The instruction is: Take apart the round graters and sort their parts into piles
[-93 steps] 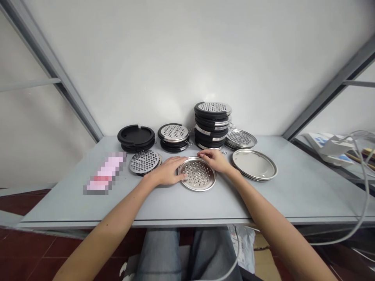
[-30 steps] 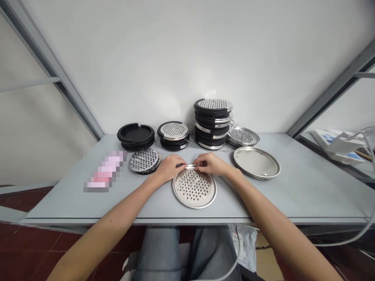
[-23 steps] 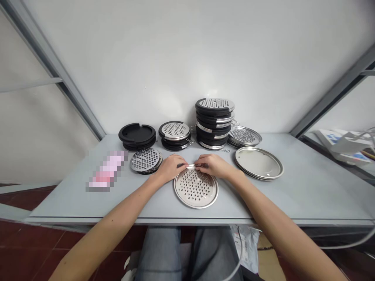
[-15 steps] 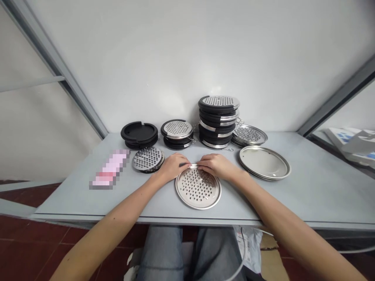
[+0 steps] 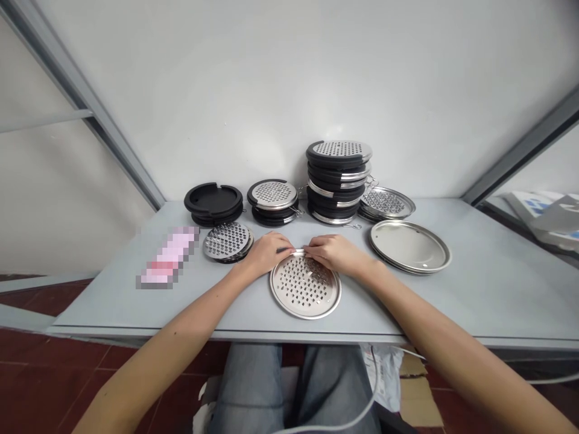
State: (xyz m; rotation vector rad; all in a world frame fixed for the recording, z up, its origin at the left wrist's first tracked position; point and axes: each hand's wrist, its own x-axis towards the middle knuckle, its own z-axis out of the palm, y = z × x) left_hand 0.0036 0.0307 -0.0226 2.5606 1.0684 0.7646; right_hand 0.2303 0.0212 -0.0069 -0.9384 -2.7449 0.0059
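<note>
A round metal grater plate (image 5: 304,289) with a raised rim and rows of small holes lies near the table's front edge. My left hand (image 5: 270,252) is closed at its far rim, and a small dark strip (image 5: 284,249) shows at those fingers; its kind cannot be made out. Beside it, my right hand (image 5: 333,252) pinches the same rim from the right, its fingertips partly over the holes. What lies between the two sets of fingertips is too small to tell. Left of my left hand sits a stack of smaller grater discs (image 5: 226,240).
Along the back stand black round holders (image 5: 215,202), a short stack of assembled graters (image 5: 274,196), a tall stack (image 5: 338,181) with metal hooks, and loose grater plates (image 5: 386,202). Plain round metal plates (image 5: 409,244) lie to the right. A blurred pink item (image 5: 169,256) lies left.
The view has shifted slightly. Both hands stay at the grater plate's far rim, with only very small finger movement.
</note>
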